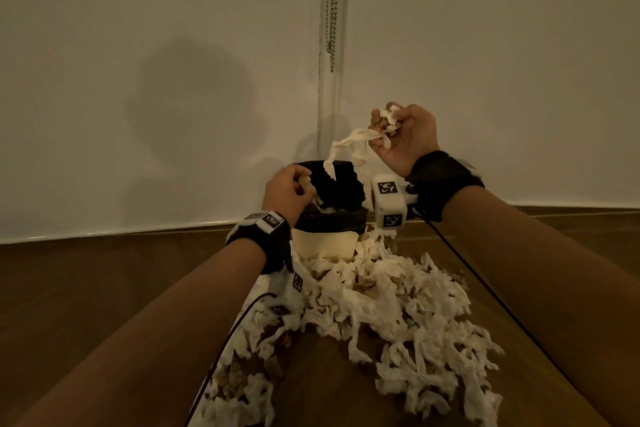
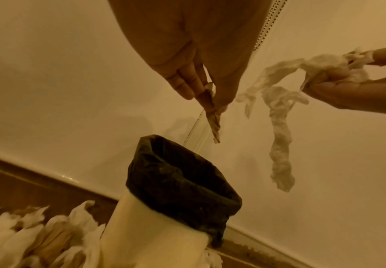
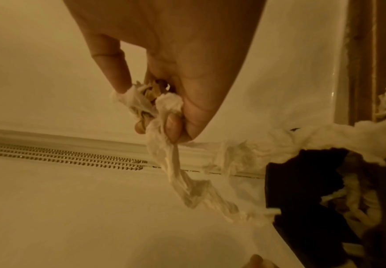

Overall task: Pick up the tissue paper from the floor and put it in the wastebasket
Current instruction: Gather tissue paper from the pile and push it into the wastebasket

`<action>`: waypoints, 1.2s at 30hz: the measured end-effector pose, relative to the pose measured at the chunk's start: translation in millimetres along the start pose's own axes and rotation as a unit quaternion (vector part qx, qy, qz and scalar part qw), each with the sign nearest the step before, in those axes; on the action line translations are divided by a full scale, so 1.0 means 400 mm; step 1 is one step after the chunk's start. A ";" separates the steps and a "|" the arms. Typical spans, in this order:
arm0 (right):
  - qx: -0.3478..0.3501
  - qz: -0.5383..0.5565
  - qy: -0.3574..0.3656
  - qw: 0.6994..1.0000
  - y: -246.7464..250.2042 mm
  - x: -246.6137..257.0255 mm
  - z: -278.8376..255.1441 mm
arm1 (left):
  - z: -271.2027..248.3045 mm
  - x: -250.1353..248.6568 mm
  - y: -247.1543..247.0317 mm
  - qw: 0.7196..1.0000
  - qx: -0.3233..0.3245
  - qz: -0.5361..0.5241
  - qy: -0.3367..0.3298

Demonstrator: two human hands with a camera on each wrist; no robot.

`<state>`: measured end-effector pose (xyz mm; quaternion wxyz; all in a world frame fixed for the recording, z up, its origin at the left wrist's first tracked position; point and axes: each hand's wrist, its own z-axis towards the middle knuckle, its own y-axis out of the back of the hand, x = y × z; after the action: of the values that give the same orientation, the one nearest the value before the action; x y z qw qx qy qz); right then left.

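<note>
A cream wastebasket [image 1: 325,241] with a black liner [image 1: 334,184] stands on the floor by the wall. My left hand [image 1: 304,185] hovers over its rim and pinches a small brownish tissue strip [image 2: 213,125] that hangs above the liner [image 2: 182,181]. My right hand [image 1: 385,128] is raised higher and to the right, gripping a bunch of tissue paper [image 3: 162,107]. Long white strands [image 1: 343,146] trail down from it toward the basket's mouth [image 3: 302,183]. A large heap of torn tissue [image 1: 381,315] lies on the floor in front of the basket.
A pale wall rises right behind the basket, with a bead chain [image 1: 331,10] hanging along a vertical strip. The brown wooden floor [image 1: 104,281] spreads left and right of the heap. Black cables [image 1: 485,288] run from both wrist cameras back along my arms.
</note>
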<state>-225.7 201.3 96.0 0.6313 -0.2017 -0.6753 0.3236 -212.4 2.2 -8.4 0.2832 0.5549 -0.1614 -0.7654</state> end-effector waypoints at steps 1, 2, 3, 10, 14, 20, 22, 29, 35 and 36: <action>0.005 0.001 0.003 1.000 -0.003 0.000 0.017 | 0.021 -0.005 -0.002 1.000 -0.004 -0.005 -0.004; 0.010 0.003 0.007 1.000 -0.005 -0.002 0.033 | 0.041 -0.008 -0.006 1.000 -0.007 -0.011 -0.005; 0.013 0.009 0.012 1.000 -0.004 -0.007 0.050 | 0.058 -0.009 -0.012 1.000 -0.010 -0.013 -0.007; -0.044 0.047 -0.011 0.998 0.091 -0.120 0.123 | 0.092 0.060 -0.104 0.999 -0.019 -0.027 0.039; -0.118 0.037 -0.065 0.990 0.179 -0.223 0.108 | 0.060 0.116 -0.149 0.995 0.071 -0.003 0.071; -0.144 -0.039 -0.148 0.978 0.227 -0.251 0.087 | 0.037 0.135 -0.152 0.990 0.097 -0.057 0.082; -0.138 -0.072 -0.159 0.975 0.216 -0.244 0.087 | 0.036 0.126 -0.146 0.993 0.071 -0.056 0.070; -0.226 -0.135 -0.075 0.962 0.231 -0.229 0.026 | -0.079 0.114 -0.146 0.997 0.006 -0.062 0.053; -0.386 -0.227 -0.068 0.892 0.384 -0.308 -0.148 | -0.285 0.162 -0.220 0.987 0.081 -0.046 0.134; -0.404 -0.281 -0.073 0.867 0.418 -0.327 -0.184 | -0.314 0.168 -0.235 0.984 0.106 -0.035 0.138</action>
<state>-160.2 244.3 -114.8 0.5079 -0.2163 -0.8193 -0.1551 -133.2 43.6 -154.0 0.2153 0.6871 -0.1813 -0.6698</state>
